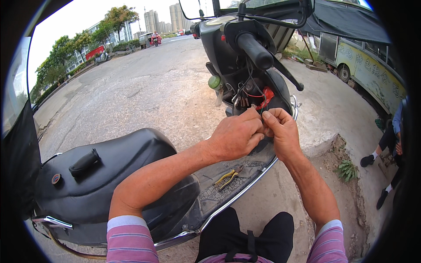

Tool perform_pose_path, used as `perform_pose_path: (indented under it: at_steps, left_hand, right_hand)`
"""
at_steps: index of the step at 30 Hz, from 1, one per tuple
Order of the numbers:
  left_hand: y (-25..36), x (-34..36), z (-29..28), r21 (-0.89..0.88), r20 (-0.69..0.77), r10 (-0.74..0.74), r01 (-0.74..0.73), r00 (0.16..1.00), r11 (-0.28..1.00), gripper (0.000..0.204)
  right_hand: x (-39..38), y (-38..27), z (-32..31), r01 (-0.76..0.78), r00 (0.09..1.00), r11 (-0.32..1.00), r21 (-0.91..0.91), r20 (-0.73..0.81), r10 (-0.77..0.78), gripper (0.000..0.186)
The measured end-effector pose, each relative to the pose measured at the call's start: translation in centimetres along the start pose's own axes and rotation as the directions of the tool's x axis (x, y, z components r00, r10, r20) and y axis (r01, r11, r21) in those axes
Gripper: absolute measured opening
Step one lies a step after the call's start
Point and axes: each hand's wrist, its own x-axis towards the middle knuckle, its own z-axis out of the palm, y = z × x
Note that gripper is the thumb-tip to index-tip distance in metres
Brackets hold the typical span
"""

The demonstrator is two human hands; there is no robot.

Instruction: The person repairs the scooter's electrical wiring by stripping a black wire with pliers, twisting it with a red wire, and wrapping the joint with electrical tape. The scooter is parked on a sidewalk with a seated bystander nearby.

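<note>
A black electric scooter has its front compartment [250,94] exposed below the handlebar, with loose wires and a bundle of keys [241,101] in it. My left hand [237,133] and my right hand [280,129] meet just in front of it, both with fingers pinched. A thin black wire [265,104] runs down from the compartment to the fingertips; its end is hidden between them. Beside the wire hangs a crumpled red plastic piece [266,96]. Yellow-handled pliers [228,179] lie on the scooter's footboard [210,197], below my left forearm.
On the black seat [131,153] are a black cylindrical item [84,162] and a small roll of tape [56,179]. The handlebar grip [255,50] and brake lever [289,74] jut out above my hands. A seated person [390,144] is at the right, beyond broken concrete [340,153].
</note>
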Motion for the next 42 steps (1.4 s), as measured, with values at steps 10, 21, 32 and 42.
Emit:
perform_pose_path:
  at_steps: [10, 21, 32, 42]
  left_hand:
    - [-0.1, -0.2, 0.5, -0.011, 0.006, -0.047, 0.047, 0.999, 0.999, 0.007]
    - [0.0, 0.0, 0.4, 0.001, 0.004, -0.037, 0.037, 0.999, 0.999, 0.009]
    - [0.3, 0.7, -0.9, -0.145, -0.032, -0.154, 0.147, 0.988, 0.978, 0.010]
    - [0.1, 1.4, -1.0, -0.487, 0.046, -0.582, 0.527, 0.812, 0.697, 0.020]
  right_hand:
    - [0.0, 0.9, -0.2, 0.201, 0.979, 0.959, -0.202, 0.059, -0.193, 0.018]
    - [0.2, 1.2, -1.0, 0.176, 0.976, 0.980, -0.095, 0.149, -0.161, 0.025]
    - [-1.1, 1.0, -1.3, 0.068, 0.996, 0.996, -0.062, 0.065, -0.064, 0.026]
    - [-1.8, 0.7, 0.0, 0.037, 0.999, 0.999, -0.035, 0.028, -0.037, 0.021]
